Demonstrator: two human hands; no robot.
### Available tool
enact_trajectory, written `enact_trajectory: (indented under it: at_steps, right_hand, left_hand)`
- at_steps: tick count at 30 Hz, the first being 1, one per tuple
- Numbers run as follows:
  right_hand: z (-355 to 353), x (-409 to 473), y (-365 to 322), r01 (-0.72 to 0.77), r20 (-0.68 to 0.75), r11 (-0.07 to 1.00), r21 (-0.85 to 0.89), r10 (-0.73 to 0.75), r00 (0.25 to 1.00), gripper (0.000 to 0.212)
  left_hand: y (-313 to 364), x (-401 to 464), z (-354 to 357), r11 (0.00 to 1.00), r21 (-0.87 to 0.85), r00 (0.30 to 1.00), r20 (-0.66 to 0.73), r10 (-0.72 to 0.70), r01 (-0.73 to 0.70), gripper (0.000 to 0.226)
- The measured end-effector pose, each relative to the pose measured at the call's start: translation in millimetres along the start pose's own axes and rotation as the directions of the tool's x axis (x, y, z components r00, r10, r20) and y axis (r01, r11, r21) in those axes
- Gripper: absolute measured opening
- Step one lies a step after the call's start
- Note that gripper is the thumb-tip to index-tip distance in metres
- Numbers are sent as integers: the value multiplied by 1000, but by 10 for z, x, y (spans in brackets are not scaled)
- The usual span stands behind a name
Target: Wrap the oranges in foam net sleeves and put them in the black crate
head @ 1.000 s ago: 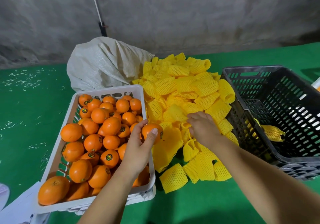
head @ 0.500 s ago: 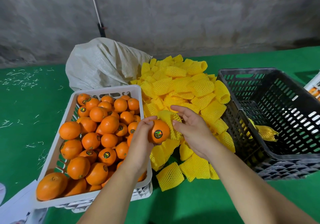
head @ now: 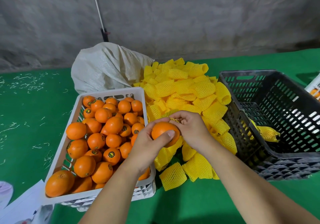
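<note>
The left hand (head: 147, 144) held one orange (head: 164, 132) in front of the person, with the thumb across its front and the fingers curled round the back. A second before, that same hand was just lifting the orange off the pile in the white crate (head: 110, 92) at 9 o'clock. So the orange had come out of the crate and over to the middle.

The right hand (head: 190, 130) had changed too. A second before it was reaching down into the heap of yellow foam sleeves (head: 187, 88) at 12 o'clock. Now it pinched the edge of one sleeve (head: 174, 119) right at the top of the orange, fingers bent tight on it.

This probably meant the wrapping had started. The sleeve touched the orange but did not cover it yet, so it likely still had to be pulled down over the fruit.

The black crate (head: 245, 73) sat at 3 o'clock, well apart from the hands. One wrapped orange (head: 268, 133) already lay inside it.
</note>
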State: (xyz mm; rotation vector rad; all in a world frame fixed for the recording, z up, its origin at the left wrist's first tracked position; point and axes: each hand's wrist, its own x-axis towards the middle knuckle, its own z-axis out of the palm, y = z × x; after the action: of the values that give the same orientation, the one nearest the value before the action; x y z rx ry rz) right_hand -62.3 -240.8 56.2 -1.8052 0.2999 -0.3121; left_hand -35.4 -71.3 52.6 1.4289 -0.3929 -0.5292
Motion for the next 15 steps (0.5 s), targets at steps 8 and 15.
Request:
enact_trajectory:
  at_steps: [8,15]
  right_hand:
    - [-85,-165,-137,11,0,981,193,-12,1000,4]
    - [218,-402,-55,286,-37,958,10,-285,958,18]
  left_hand:
    - [-141,72,-43,990,68,964,-227,139,-126,62]
    - [-186,41,37,971,-11,915,-336,223,-241,72]
